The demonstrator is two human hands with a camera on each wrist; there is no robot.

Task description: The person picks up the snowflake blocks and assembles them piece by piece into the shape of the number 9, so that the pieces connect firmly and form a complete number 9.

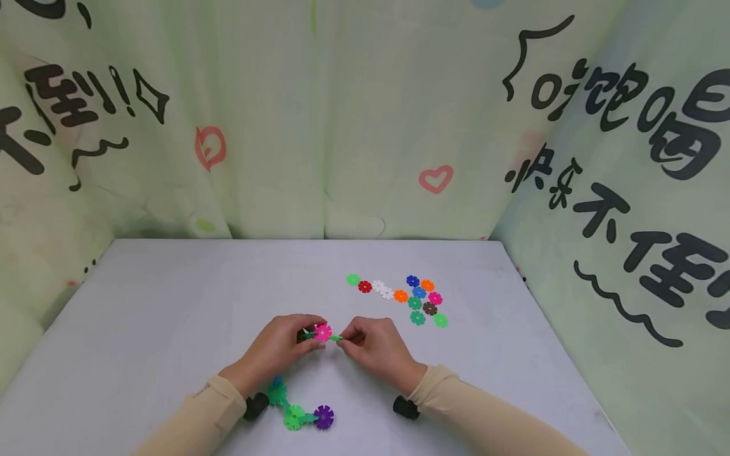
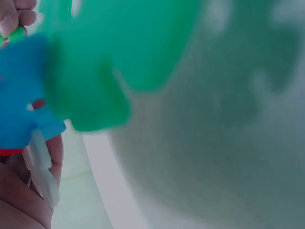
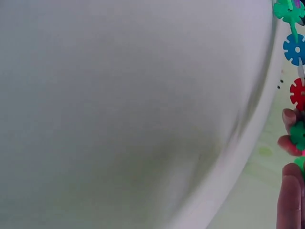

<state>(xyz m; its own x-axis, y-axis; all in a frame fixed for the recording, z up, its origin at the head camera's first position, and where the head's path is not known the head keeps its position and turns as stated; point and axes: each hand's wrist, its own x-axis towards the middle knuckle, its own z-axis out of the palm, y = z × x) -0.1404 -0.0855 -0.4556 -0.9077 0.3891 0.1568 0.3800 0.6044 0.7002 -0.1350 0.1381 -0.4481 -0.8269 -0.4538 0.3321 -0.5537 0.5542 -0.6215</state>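
Observation:
My left hand and right hand meet at the middle of the grey table. Between them is a pink snowflake disc, gripped by my left hand at the end of a linked chain. My right hand pinches a light green disc set edge-on against the pink one. The chain trails back under my left wrist through blue and green discs to a purple disc. The left wrist view shows blurred green and blue discs very close. Chain discs and fingertips line the right wrist view's edge.
Several loose discs in many colours lie in a cluster to the right, beyond my right hand. Printed fabric walls close in the table at the back and both sides. Black wrist cameras sit on both forearms.

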